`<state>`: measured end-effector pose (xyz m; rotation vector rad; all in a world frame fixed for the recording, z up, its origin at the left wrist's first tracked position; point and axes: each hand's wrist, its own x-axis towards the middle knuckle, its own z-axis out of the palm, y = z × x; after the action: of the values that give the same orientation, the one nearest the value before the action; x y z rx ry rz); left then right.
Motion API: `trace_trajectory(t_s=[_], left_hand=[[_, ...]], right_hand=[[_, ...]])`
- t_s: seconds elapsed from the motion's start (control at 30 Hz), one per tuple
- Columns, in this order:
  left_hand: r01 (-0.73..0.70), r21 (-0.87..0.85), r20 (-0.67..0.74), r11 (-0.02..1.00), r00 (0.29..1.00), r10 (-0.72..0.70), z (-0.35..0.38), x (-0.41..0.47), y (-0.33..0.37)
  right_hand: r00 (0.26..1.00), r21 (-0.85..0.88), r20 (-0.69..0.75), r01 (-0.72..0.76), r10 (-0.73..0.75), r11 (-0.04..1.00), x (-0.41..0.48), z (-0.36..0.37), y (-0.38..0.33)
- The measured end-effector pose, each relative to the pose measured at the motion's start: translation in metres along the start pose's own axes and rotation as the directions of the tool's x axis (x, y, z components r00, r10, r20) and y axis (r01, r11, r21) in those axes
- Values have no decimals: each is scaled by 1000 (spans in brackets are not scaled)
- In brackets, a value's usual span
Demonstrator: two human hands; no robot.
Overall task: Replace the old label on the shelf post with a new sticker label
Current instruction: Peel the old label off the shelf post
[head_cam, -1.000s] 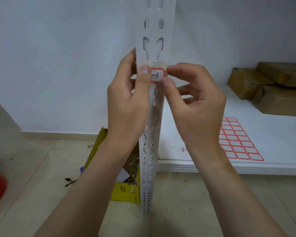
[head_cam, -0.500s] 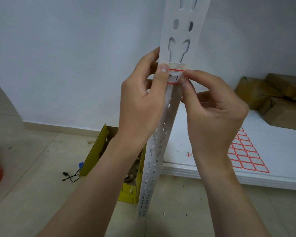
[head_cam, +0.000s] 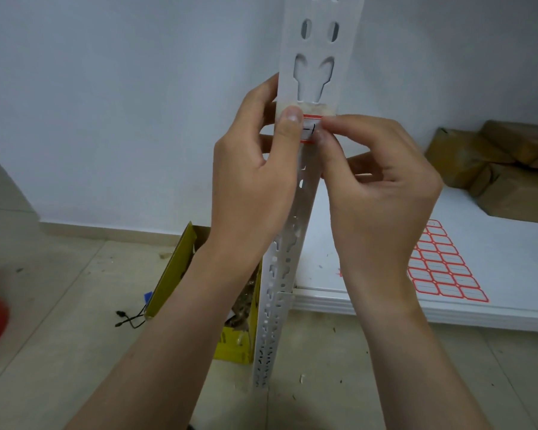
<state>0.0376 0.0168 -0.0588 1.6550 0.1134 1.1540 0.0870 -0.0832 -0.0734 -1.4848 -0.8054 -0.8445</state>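
Post: white slotted shelf post [head_cam: 319, 41]; stands on the floor, runs up out of frame.
Sticker: red-bordered sticker [head_cam: 310, 128] with a dark handwritten mark; lies across the front face of the post, just below the keyhole slot, between the two thumbs.
Left hand: left hand [head_cam: 249, 187] grips the post from the left, fingers behind it; presses the thumb flat on the sticker's left end.
Right hand: right hand [head_cam: 376, 193] pinches the sticker's right end at the post's edge between thumb and forefinger; remaining fingers curled, holding nothing.
Old label: not seen as such. Yellowish strip [head_cam: 311, 107] just above the sticker, touching its top border; judged to be residue or tape left behind, cannot tell which.
Done: old label apparently off; new sticker written and set in place on the post.
Left to do: judged to be pressing down the right end, smoothing the face, then letting go. Possibly clearing the yellowish strip.
Adhesion: cannot tell; both ends hidden under the thumbs.
Stage: late, judged close to finish.
Supply: sticker sheet [head_cam: 441, 265] lies on the white shelf board [head_cam: 494, 218], right of the post and well apart from it.
Surroundings: brown parcels [head_cam: 510, 169] at the back of the board; yellow box [head_cam: 180, 265] on the floor behind the post.
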Motion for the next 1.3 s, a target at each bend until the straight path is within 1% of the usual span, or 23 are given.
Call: trace_trajectory(t_s=[0.17, 0.4, 0.67, 1.17, 1.3], left_hand=[[6, 27, -1, 1000, 1000, -6, 0, -2, 1], [13, 66, 3, 998, 1000, -14, 1, -5, 7], [61, 126, -2, 990, 998, -61, 6, -9, 13], [47, 131, 3, 990, 999, -47, 4, -9, 11], [45, 132, 20, 990, 999, -48, 3, -9, 11]], right_hand=[[1000, -17, 0, -19, 19, 1000, -1, -2, -3], [996, -9, 57, -63, 64, 998, -1, -3, -10], [990, 2, 86, -116, 116, 993, 0, -9, -15], [995, -42, 66, -72, 75, 996, 2, -7, -12], [993, -41, 61, -97, 100, 994, 2, -7, -12]])
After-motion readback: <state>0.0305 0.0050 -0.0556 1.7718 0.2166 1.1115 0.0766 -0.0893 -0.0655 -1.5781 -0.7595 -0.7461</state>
